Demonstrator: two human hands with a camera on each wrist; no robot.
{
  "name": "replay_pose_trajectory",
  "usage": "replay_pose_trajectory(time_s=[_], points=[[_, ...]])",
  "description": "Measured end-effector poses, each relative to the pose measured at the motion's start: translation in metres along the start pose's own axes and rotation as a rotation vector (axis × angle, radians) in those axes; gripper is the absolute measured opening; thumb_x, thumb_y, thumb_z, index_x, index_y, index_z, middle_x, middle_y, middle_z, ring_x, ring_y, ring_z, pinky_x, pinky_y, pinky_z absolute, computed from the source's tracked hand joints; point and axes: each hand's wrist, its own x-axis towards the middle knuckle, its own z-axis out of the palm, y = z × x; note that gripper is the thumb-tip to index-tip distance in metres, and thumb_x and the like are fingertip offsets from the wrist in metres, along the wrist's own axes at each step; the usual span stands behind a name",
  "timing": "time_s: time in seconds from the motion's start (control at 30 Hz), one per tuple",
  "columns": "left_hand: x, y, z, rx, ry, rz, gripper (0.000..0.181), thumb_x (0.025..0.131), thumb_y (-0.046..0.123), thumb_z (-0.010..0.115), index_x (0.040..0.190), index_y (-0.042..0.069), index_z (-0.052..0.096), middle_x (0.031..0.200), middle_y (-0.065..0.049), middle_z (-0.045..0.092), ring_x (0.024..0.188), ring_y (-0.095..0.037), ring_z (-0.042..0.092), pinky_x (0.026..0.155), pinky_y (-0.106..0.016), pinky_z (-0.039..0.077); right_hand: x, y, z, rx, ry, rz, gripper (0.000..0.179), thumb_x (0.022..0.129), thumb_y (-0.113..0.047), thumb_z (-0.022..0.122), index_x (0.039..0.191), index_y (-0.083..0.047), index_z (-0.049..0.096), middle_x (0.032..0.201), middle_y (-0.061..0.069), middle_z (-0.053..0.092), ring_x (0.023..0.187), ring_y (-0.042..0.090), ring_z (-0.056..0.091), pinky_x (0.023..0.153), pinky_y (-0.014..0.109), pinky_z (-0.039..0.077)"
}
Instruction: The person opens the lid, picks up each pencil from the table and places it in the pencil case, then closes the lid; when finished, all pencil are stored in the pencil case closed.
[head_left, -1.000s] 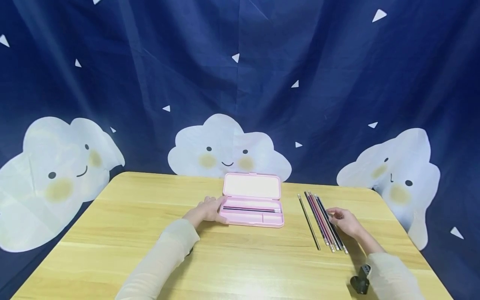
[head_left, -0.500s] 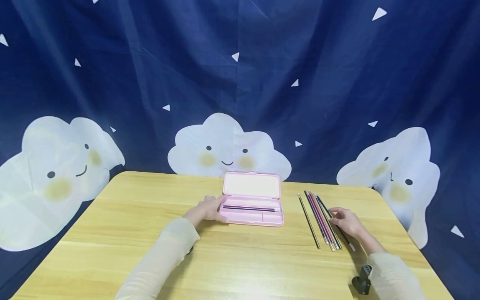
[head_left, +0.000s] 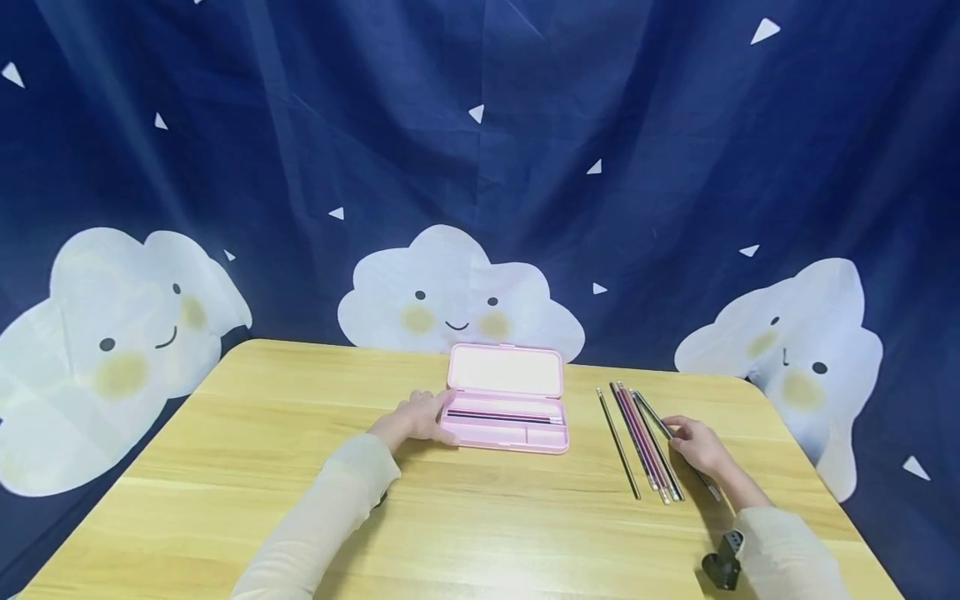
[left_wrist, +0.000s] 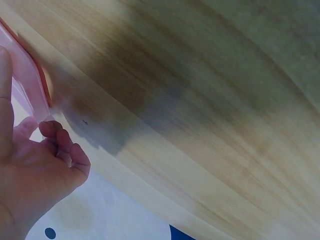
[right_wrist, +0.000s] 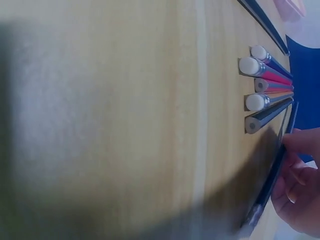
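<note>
A pink pencil case point(head_left: 547, 437) lies with its lid raised, and a few dark pencils point(head_left: 502, 417) rest in its long rear compartment. My left hand point(head_left: 417, 417) holds the case by its left end, thumb at the front corner; in the left wrist view, the other fingers are curled by its edge point(left_wrist: 37, 87). Thumb and fingers of my right hand point(head_left: 697, 443) pinch a dark pencil point(right_wrist: 270, 177), which slants beside a loose bunch of pencils point(head_left: 642, 442). Some of the bunch show white erasers, others bare flat ends.
A single dark pencil point(head_left: 618, 443) lies apart, left of the bunch. Everything stands on a wooden table point(head_left: 480, 525) before a blue curtain point(head_left: 405, 125) with clouds. A black device point(head_left: 723, 560) sits by the right sleeve point(head_left: 787, 550).
My right hand has drawn one dark pencil from the right side of the bunch, moving it slightly right and tilting it away. The left hand and case have stayed put.
</note>
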Motion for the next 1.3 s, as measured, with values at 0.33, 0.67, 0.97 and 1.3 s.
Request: replay_pose_trajectory(time_s=[0.33, 0.67, 0.97, 1.3], points=[[0.001, -0.002, 0.001, 0.027, 0.007, 0.005, 0.093, 0.067, 0.047, 0.076, 0.142, 0.015, 0.032, 0.128, -0.023, 0.044, 0.114, -0.036, 0.038, 0.094, -0.051, 0.033, 0.003, -0.010, -0.002, 0.044, 0.054, -0.033, 0.033, 0.083, 0.007, 0.048, 0.114, 0.014, 0.051, 0.079, 0.014, 0.057, 0.071, 0.022, 0.053, 0.057, 0.029, 0.042], [0.002, -0.002, 0.004, 0.026, 0.007, 0.007, 0.093, 0.066, 0.048, 0.076, 0.142, 0.016, 0.032, 0.129, -0.023, 0.044, 0.114, -0.034, 0.038, 0.094, -0.050, 0.033, 0.009, -0.024, 0.000, 0.095, 0.048, -0.048, 0.036, 0.082, 0.010, 0.044, 0.116, 0.009, 0.054, 0.078, 0.014, 0.054, 0.068, 0.017, 0.046, 0.058, 0.029, 0.039], [0.000, 0.000, 0.001, 0.020, 0.008, 0.004, 0.092, 0.066, 0.046, 0.076, 0.142, 0.016, 0.032, 0.128, -0.023, 0.045, 0.113, -0.035, 0.038, 0.094, -0.051, 0.034, 0.022, -0.040, 0.006, 0.086, 0.121, -0.089, 0.033, 0.084, 0.008, 0.046, 0.114, 0.008, 0.059, 0.088, 0.020, 0.058, 0.076, 0.022, 0.049, 0.065, 0.033, 0.041], [0.000, -0.001, 0.000, 0.001, 0.008, 0.004, 0.092, 0.067, 0.045, 0.076, 0.142, 0.016, 0.032, 0.132, -0.026, 0.041, 0.120, -0.038, 0.034, 0.098, -0.053, 0.030, 0.037, -0.060, 0.021, 0.140, 0.131, -0.117, 0.025, 0.084, 0.009, 0.051, 0.107, 0.009, 0.062, 0.090, 0.021, 0.061, 0.073, 0.019, 0.048, 0.061, 0.027, 0.040]])
